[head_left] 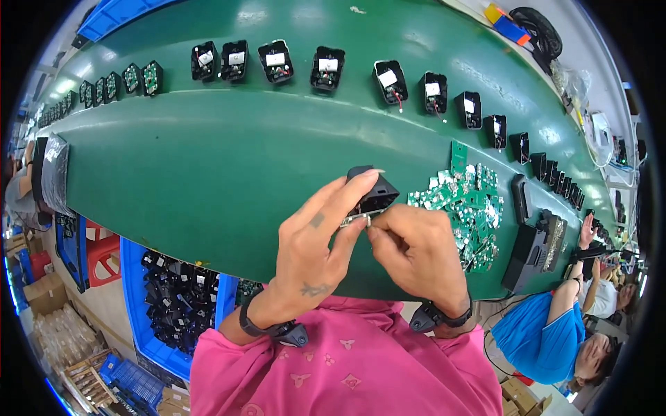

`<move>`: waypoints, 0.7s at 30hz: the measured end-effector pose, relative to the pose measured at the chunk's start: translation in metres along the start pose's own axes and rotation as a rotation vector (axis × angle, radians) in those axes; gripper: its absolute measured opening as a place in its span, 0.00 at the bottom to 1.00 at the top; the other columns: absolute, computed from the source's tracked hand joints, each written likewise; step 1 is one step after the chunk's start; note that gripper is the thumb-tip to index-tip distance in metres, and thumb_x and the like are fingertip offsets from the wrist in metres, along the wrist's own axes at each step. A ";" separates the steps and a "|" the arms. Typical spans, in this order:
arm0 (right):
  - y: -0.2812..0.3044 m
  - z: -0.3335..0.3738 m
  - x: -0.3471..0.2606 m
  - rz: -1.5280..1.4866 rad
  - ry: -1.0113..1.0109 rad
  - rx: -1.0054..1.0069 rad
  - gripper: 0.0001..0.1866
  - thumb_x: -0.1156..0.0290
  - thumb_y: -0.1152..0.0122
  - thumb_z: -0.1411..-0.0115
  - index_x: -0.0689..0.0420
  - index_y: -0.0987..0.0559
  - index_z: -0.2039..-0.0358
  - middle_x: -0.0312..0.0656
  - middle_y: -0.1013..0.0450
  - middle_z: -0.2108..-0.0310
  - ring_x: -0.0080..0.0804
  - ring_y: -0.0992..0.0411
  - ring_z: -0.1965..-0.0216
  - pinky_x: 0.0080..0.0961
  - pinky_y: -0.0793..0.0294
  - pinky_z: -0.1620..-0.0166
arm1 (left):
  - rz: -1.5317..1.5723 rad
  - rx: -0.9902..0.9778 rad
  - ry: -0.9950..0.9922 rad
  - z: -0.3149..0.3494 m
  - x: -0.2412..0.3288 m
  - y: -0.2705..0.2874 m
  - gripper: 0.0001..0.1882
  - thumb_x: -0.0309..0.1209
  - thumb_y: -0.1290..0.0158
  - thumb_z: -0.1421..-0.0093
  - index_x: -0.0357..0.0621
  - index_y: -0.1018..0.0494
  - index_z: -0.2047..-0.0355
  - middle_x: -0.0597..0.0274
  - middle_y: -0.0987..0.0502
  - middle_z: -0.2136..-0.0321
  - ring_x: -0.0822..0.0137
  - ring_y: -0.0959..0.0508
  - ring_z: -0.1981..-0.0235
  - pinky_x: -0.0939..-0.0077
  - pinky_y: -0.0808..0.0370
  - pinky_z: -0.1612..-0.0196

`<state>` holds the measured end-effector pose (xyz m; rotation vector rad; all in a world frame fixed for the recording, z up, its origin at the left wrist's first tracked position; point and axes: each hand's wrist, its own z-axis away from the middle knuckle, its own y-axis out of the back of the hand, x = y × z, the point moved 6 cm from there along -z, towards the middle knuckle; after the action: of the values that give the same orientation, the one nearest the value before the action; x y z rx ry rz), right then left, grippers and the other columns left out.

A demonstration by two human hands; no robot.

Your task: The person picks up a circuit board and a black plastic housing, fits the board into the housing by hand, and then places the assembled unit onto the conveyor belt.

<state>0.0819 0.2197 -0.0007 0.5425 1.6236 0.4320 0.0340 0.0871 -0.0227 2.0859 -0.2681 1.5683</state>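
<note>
My left hand (pixel 309 239) grips a small black plastic housing (pixel 380 195) above the green table, fingers over its top and thumb low on its near side. A small pale part (pixel 355 220), perhaps a circuit board edge or a plug, shows by the thumb tip. My right hand (pixel 423 246) is closed, thumb and forefinger pinched together at that pale part. What lies between these fingertips is mostly hidden. Just right of my right hand, green circuit boards (pixel 472 208) lie in a loose heap.
A row of open black housings (pixel 327 68) with white parts inside curves along the green table (pixel 208 152). Housings with green boards (pixel 151 78) stand far left. A blue crate (pixel 139 326) of black parts sits lower left. Black devices (pixel 531 253) and a person in blue (pixel 544 333) are at right.
</note>
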 end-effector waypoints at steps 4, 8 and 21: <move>-0.004 -0.006 0.003 0.022 -0.037 -0.037 0.03 0.78 0.38 0.46 0.64 0.23 0.74 0.44 0.29 0.81 0.36 0.29 0.82 0.30 0.33 0.77 | -0.053 0.030 0.011 -0.003 -0.001 0.003 0.25 0.15 0.44 0.42 0.38 0.28 0.43 0.50 0.24 0.47 0.64 0.19 0.53 0.76 0.19 0.56; -0.008 -0.012 0.005 0.026 -0.028 -0.021 0.04 0.77 0.38 0.45 0.64 0.23 0.74 0.47 0.28 0.80 0.42 0.28 0.81 0.33 0.32 0.76 | -0.116 0.058 -0.001 -0.004 -0.001 0.005 0.25 0.14 0.44 0.43 0.39 0.27 0.44 0.49 0.23 0.48 0.61 0.19 0.54 0.75 0.18 0.57; -0.024 0.006 0.058 -0.235 -0.361 0.313 0.06 0.75 0.36 0.39 0.65 0.22 0.68 0.39 0.25 0.79 0.19 0.28 0.80 0.18 0.32 0.78 | 0.543 0.033 0.381 0.001 -0.053 -0.009 0.30 0.16 0.44 0.41 0.43 0.33 0.38 0.51 0.25 0.50 0.69 0.19 0.58 0.77 0.19 0.59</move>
<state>0.0807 0.2336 -0.0623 0.6142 1.3876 -0.0964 0.0220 0.0864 -0.0750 1.7688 -0.7153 2.2534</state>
